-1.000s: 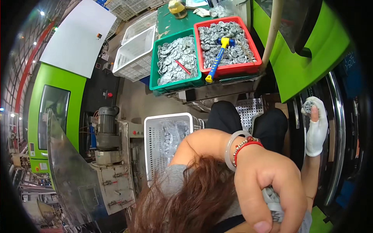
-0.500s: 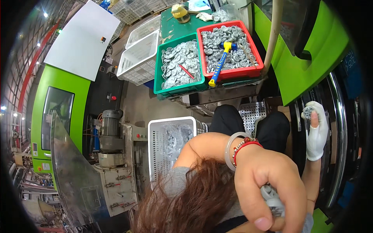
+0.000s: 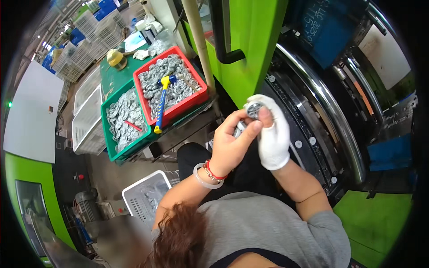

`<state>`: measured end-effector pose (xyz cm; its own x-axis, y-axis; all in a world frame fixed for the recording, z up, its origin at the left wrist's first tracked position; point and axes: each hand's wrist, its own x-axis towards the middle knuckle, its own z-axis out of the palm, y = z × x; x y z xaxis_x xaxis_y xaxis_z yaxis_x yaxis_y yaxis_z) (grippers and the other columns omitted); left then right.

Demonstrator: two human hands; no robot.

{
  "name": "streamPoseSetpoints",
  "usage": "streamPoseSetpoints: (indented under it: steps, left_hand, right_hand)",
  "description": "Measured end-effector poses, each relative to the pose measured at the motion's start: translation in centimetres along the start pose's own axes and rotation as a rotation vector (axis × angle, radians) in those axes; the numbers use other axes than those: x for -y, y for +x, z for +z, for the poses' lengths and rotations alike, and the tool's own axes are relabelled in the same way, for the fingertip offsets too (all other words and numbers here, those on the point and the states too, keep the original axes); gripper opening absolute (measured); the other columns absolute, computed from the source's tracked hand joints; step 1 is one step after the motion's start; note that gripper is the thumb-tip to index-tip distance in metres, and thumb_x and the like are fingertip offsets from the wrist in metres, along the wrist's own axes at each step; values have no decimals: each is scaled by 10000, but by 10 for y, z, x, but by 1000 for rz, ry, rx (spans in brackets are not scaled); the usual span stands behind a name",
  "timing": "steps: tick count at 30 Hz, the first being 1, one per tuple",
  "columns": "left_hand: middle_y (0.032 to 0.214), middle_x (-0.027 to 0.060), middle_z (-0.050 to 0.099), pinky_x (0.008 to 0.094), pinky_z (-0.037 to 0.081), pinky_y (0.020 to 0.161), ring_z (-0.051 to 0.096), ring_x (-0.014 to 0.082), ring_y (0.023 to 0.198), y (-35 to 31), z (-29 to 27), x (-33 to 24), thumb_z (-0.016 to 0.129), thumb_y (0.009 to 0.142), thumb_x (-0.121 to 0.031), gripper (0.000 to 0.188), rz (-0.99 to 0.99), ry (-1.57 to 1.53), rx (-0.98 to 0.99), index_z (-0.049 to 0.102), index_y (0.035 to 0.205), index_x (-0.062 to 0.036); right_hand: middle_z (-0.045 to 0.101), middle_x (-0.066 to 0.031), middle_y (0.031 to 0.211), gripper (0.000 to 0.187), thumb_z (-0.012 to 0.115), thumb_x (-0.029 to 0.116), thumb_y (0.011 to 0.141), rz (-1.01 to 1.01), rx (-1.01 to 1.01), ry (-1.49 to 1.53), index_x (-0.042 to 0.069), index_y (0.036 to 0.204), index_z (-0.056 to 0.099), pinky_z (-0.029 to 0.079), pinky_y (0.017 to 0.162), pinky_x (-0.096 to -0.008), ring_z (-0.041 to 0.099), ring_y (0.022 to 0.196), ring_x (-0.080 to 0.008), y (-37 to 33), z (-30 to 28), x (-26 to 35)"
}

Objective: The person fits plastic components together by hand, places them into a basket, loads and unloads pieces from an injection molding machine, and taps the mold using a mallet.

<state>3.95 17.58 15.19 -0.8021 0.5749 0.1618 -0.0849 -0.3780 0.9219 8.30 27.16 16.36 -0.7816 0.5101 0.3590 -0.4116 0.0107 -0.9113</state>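
Observation:
My bare left hand (image 3: 232,142), with a white bangle and beaded bracelets at the wrist, is closed around small grey plastic parts (image 3: 240,129), largely hidden by its fingers. Against it, my white-gloved right hand (image 3: 274,142) pinches a round grey wheel-like part (image 3: 254,110) between a bare thumb tip and the fingers. Both hands meet in front of my chest. To the left, a red bin (image 3: 182,106) and a green bin (image 3: 117,157) are full of similar grey parts. A blue and yellow hammer (image 3: 162,103) lies across the red bin, and a thin red stick (image 3: 133,126) rests in the green one.
Close on the right are the machine's thick chrome bar (image 3: 322,105) and green door (image 3: 250,53). A pale upright pipe (image 3: 196,33) stands behind the red bin. A white basket (image 3: 145,184) with clear bags sits at lower left. White crates (image 3: 89,127) stand beside the table.
My view has swung right toward the machine. My left hand has moved from low near my body up to the gloved right hand, and the two now meet. Both still hold grey parts.

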Motion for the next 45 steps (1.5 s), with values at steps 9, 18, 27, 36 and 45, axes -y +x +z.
streamPoseSetpoints:
  steps: [9,18,27,36,45]
  left_hand:
    - [666,37,505,178,266,344,380,63,390,4,-9,-12,453,945,-183,170,-187,-142,144,503,890,-30]
    - [699,42,497,190,283,338,371,70,366,21,5,-9,430,951,-318,311,-339,-33,313,505,942,-16]
    - [676,16,463,184,242,315,329,70,384,3,-41,30,414,948,-322,269,-690,-177,123,470,837,-83]
    - [701,24,471,199,252,322,343,85,394,8,-57,43,413,946,-301,249,-722,-133,75,492,877,-75]
    - [691,33,466,204,253,325,340,93,383,16,-40,45,440,929,-312,259,-691,-60,130,494,878,-63]
  right_hand:
    - [520,-82,1159,592,647,370,823,91,282,200,0,1241,450,399,921,-307,517,1039,-170,5,-34,7]
    - [565,-63,1024,415,676,286,818,78,508,-183,16,1110,556,427,833,-276,542,941,-144,43,-89,34]
    - [596,-118,1042,388,610,40,829,-382,-640,-347,-25,1195,496,514,770,-266,590,901,-160,238,-365,61]
    - [593,-121,1084,354,569,6,847,-373,-554,-436,-37,1192,503,487,842,-277,575,946,-166,275,-390,57]
    - [636,-116,990,347,631,96,803,-431,-598,-787,59,1142,565,473,770,-277,606,874,-164,272,-394,57]
